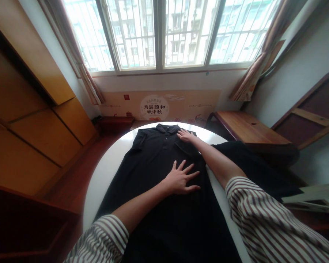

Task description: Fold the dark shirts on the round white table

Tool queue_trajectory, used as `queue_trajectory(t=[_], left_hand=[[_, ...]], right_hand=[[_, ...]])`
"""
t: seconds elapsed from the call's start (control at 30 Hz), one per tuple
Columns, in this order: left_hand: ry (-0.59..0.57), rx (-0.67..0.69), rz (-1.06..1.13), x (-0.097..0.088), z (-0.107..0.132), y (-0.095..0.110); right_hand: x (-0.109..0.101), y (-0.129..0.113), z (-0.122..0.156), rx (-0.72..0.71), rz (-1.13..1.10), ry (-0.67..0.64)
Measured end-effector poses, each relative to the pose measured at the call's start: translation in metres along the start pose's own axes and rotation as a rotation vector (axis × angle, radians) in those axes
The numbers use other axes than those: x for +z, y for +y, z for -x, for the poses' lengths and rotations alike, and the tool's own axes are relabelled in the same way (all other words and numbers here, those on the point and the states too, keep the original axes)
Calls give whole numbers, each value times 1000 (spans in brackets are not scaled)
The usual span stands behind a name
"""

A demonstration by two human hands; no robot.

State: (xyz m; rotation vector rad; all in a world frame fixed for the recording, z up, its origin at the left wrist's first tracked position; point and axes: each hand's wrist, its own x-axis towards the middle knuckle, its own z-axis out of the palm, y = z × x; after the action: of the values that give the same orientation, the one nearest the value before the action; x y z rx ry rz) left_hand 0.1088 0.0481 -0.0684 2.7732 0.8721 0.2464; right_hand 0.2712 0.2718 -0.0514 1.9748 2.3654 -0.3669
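A black polo shirt (153, 175) lies spread over the white round table (98, 186), its collar toward the window and its button placket facing up. The sleeve on the left is folded in against the body. My left hand (182, 178) rests on the shirt's front, right of the middle, with its fingers spread wide. Farther up, my right hand (185, 135) lies on the shirt near the shoulder beside the collar, fingers stretched out. Neither hand grips the cloth. The lower part of the shirt runs out of view toward me.
Another dark cloth (252, 168) hangs at the table's right. Beyond it stands a wooden desk (252, 126). Wooden cabinets (38, 135) line the left side. A printed banner (197, 102) is under the barred window (181, 34). A dark wooden piece of furniture (30, 223) sits at lower left.
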Motion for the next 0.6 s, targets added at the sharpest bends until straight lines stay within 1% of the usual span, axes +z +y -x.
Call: queue_trajectory(t=[0.07, 0.17, 0.23, 0.3, 0.4, 0.5, 0.57, 0.6], left_hand=[[-3, -4, 1, 0, 0, 0], [-6, -8, 8, 1, 0, 0], [-4, -11, 16, 2, 0, 0], [-5, -12, 26, 3, 1, -1], [-10, -16, 26, 2, 1, -2], [-21, -24, 13, 3, 0, 2], [-34, -34, 11, 4, 2, 14], [-39, -49, 14, 5, 4, 24]], right_hand=[[-1, -7, 4, 22, 8, 19], [-5, -25, 14, 47, 20, 84], [-5, -38, 25, 92, 19, 113], [0, -46, 40, 159, 9, 107], [17, -50, 62, 247, -13, 69], [34, -48, 78, 291, -43, 66], [38, -46, 83, 303, -73, 77], [37, -46, 85, 299, -84, 79]])
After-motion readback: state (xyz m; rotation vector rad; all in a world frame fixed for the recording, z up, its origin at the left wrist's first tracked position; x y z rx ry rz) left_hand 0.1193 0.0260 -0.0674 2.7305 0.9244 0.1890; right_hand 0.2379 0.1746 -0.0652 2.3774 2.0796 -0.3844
